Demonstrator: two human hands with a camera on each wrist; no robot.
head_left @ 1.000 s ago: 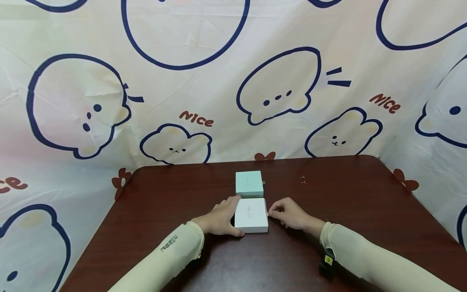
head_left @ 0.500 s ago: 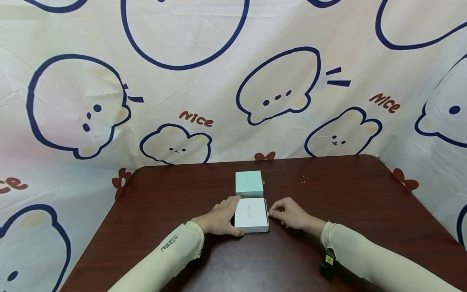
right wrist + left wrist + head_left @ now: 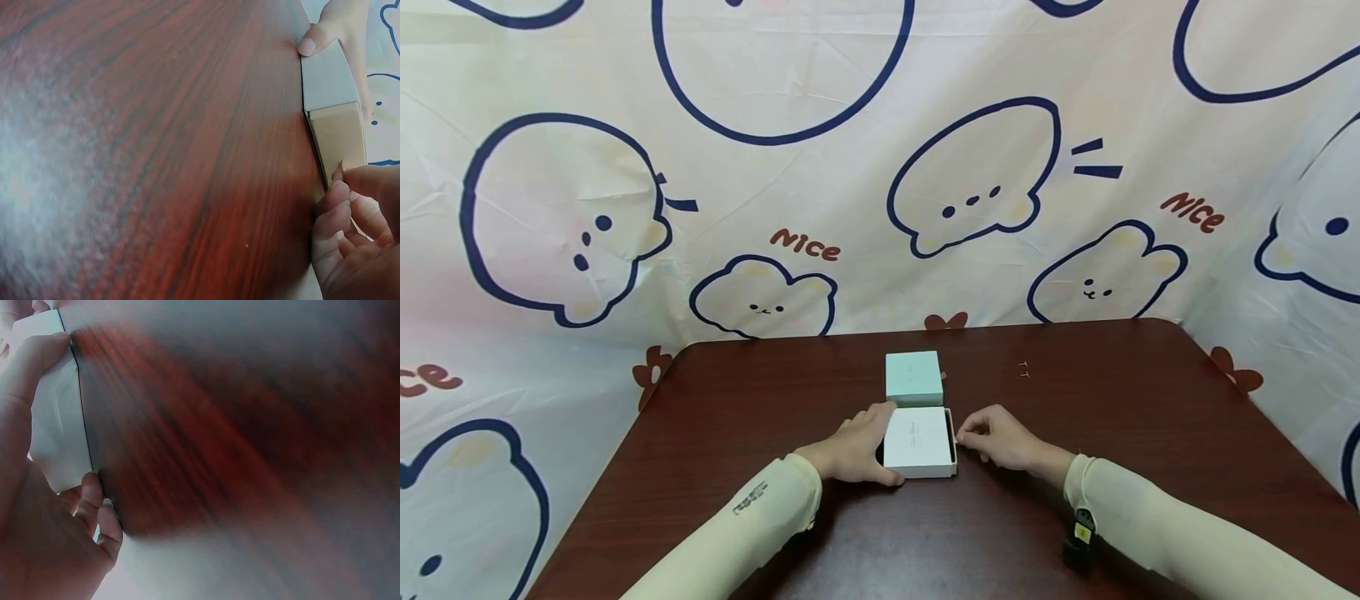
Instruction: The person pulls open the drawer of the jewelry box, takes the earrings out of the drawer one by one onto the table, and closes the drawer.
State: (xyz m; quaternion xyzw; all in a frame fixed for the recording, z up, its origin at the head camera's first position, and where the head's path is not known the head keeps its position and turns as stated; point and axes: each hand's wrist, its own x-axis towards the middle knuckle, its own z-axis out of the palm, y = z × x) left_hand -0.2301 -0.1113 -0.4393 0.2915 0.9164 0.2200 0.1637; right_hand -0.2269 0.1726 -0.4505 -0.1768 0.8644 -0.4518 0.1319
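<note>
A flat white box (image 3: 916,437) with faint lettering lies on the table, its inner drawer (image 3: 953,442) standing out a little on the right side. My left hand (image 3: 853,448) grips the box's left side, thumb at the near corner and fingers at the far one. With thumb and forefinger, my right hand (image 3: 1002,439) pinches a small tab at the drawer's right end. In the right wrist view the drawer's beige end (image 3: 336,134) shows beyond the white sleeve (image 3: 328,78), and the right hand (image 3: 362,231) holds the tab.
Directly behind the white box sits a mint-green box (image 3: 913,377) with a small tab on its right. Two tiny thin items (image 3: 1023,369) lie farther right on the brown table (image 3: 760,383). A printed cloth (image 3: 865,183) hangs behind the table.
The drawer has slid a little to the right out of the white sleeve, and my right hand has moved right with it. My left hand has stayed on the box.
</note>
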